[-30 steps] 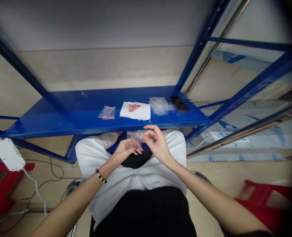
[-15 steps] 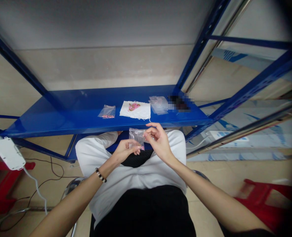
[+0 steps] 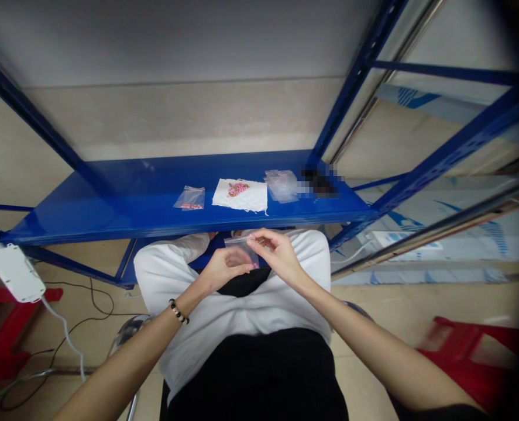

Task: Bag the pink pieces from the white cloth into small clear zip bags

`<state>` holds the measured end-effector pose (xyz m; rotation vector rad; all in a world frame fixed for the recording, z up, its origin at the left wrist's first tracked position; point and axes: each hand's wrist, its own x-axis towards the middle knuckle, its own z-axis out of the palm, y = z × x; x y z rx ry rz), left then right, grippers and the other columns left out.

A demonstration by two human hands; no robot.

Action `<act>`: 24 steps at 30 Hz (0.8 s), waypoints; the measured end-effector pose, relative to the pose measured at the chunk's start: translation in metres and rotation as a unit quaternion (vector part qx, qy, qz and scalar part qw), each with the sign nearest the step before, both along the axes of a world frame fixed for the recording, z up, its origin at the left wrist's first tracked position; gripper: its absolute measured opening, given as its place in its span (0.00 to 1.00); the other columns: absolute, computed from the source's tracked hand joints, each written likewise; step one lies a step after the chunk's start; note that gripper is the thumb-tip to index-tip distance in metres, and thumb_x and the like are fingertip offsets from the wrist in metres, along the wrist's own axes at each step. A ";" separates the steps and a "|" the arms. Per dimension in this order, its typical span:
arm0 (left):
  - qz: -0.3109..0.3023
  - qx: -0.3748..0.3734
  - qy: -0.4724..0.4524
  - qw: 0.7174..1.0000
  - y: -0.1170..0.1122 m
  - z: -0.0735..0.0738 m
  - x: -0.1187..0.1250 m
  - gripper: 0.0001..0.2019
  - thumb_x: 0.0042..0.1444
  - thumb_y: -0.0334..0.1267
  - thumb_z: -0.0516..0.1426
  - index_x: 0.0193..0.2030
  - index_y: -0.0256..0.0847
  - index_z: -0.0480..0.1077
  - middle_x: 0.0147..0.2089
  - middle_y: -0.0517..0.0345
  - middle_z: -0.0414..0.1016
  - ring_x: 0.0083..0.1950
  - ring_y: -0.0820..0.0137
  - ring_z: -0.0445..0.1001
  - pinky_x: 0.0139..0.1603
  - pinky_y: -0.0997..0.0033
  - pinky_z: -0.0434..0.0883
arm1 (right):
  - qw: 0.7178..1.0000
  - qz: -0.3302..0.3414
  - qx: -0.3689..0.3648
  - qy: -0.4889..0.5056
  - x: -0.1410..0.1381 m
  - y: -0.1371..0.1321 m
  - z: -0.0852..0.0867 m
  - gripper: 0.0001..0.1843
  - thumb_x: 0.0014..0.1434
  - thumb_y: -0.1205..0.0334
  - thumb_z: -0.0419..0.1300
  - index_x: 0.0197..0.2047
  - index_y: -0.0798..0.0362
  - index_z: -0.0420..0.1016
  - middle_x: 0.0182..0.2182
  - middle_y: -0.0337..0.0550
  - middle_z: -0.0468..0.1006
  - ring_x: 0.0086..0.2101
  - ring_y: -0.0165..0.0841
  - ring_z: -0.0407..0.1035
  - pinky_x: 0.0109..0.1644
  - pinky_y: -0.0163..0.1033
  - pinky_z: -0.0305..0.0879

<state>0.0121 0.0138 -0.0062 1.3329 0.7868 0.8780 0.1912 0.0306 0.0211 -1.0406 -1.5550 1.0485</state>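
Observation:
Above my lap, in front of the shelf edge, I hold a small clear zip bag (image 3: 247, 242) with a few pink beads near its bottom. My left hand (image 3: 224, 269) grips the bag's lower part between thumb and fingers. At the bag's top right corner, my right hand (image 3: 277, 254) pinches the zip edge. On the shelf beyond lies a white cloth (image 3: 255, 200) with a heap of pink and brownish beads (image 3: 238, 189) on it. Left of the cloth is another clear zip bag (image 3: 192, 196) holding pink beads. Several flat clear bags (image 3: 282, 186) lie to its right.
The blue metal shelf (image 3: 123, 199) spans in front of my knees, with blue uprights at both sides. A blurred dark object (image 3: 319, 182) lies at its right end. A white power box (image 3: 17, 273) hangs at left; red stools (image 3: 465, 351) stand at both sides.
My right hand has moved slightly left and down, from beside the bag to its top edge. The bag's top has come down a little and now looks straighter. My left hand keeps its hold.

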 end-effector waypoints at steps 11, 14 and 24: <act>0.144 0.064 -0.012 0.987 0.009 0.014 -0.013 0.16 0.61 0.49 0.57 0.36 0.35 0.73 0.33 0.51 0.79 0.33 0.69 0.77 0.35 0.71 0.71 | 0.993 0.016 -0.090 0.072 -0.005 -0.001 0.002 0.14 0.53 0.50 0.67 0.33 0.53 0.77 0.29 0.40 0.76 0.30 0.31 0.68 0.35 0.36 0.65; 0.141 0.064 -0.008 0.988 0.008 0.015 -0.015 0.18 0.62 0.50 0.56 0.33 0.35 0.72 0.29 0.52 0.77 0.30 0.70 0.76 0.33 0.72 0.69 | 0.992 0.022 -0.095 0.073 -0.008 -0.004 0.002 0.15 0.54 0.49 0.66 0.31 0.53 0.76 0.27 0.39 0.75 0.28 0.30 0.66 0.31 0.35 0.63; 0.157 0.107 0.020 0.982 0.005 0.020 -0.014 0.18 0.62 0.49 0.56 0.30 0.36 0.75 0.29 0.51 0.79 0.31 0.69 0.74 0.35 0.71 0.67 | 0.981 0.020 -0.138 0.133 -0.008 -0.008 0.003 0.14 0.53 0.52 0.67 0.28 0.54 0.74 0.24 0.37 0.73 0.27 0.28 0.64 0.32 0.35 0.58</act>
